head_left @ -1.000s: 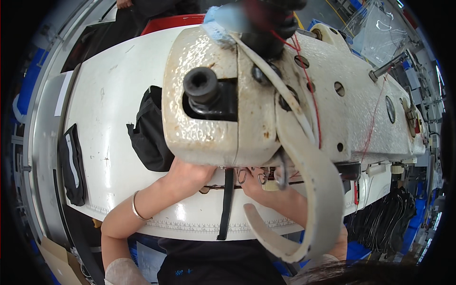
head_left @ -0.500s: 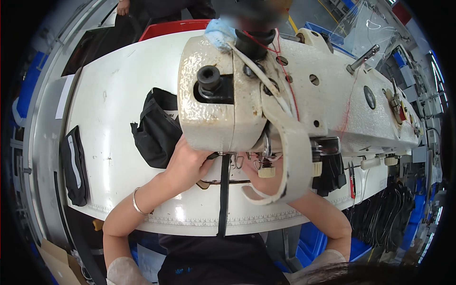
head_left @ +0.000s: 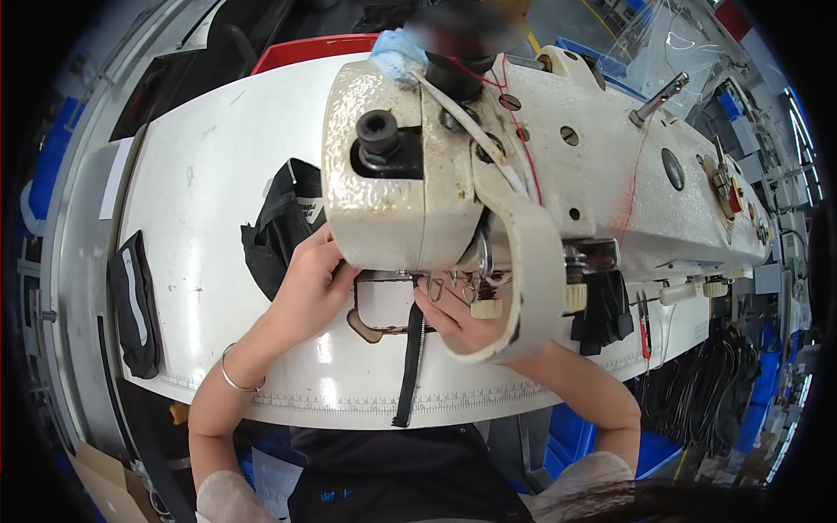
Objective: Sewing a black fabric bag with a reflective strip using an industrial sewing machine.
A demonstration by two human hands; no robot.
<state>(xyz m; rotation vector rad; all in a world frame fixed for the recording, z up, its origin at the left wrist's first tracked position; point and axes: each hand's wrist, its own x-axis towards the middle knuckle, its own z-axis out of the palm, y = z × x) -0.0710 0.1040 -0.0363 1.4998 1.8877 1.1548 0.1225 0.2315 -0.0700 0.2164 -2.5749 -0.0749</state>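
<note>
My left hand (head_left: pixel 305 283) curls its fingers at the left underside of the white sewing machine head (head_left: pixel 375 222); what they hold is hidden. Beside it lies a black fabric bag (head_left: pixel 275 231) with a pale label. My right hand (head_left: pixel 466 327) is under the needle area, fingers stretched down over a black zipper tape (head_left: pixel 411 366), which runs toward the table's front edge. Metal guides and a curved pale guard partly cover that hand.
A folded black piece (head_left: pixel 135 305) with a pale strip lies left on the white table (head_left: pixel 200 174). Black pieces (head_left: pixel 602 309) and red-handled scissors (head_left: pixel 643 336) lie right. Blue bins (head_left: pixel 567 440) and black straps (head_left: pixel 706 401) sit below. A red tray (head_left: pixel 305 48) is behind.
My left hand has moved up and left from the needle area, uncovering part of the plate there. The machine appears higher and smaller in the picture than a second ago.
</note>
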